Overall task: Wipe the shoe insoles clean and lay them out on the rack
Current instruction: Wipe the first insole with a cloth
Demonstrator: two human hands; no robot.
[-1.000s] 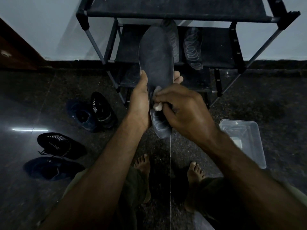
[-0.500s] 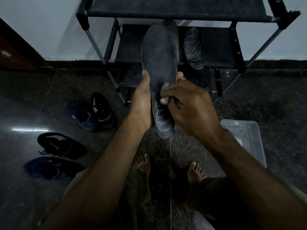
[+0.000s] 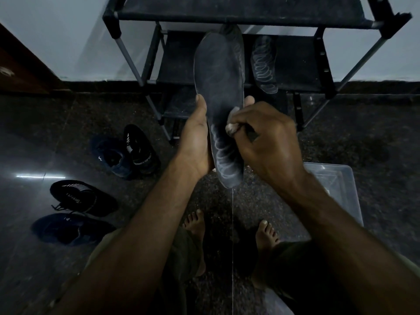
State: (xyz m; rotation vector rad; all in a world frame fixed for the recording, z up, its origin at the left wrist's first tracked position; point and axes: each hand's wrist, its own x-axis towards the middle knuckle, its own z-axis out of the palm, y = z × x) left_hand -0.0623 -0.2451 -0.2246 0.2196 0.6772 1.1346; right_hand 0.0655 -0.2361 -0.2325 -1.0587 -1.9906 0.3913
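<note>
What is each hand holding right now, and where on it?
Left hand grips the insole around its middle. Right hand pinches a small cloth against it.

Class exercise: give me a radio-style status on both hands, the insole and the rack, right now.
Left hand grips insole upright. Right hand pinches cloth against it. One insole on rack on the middle shelf. Nothing in the way.

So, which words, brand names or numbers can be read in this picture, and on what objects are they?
None can be read for certain.
Black shoe: pale lettering on the tongue, too blurred to read.
Dark blue shoe: small white mark inside, not legible.
Striped black shoe: faint print along the side, too small to read.
</note>
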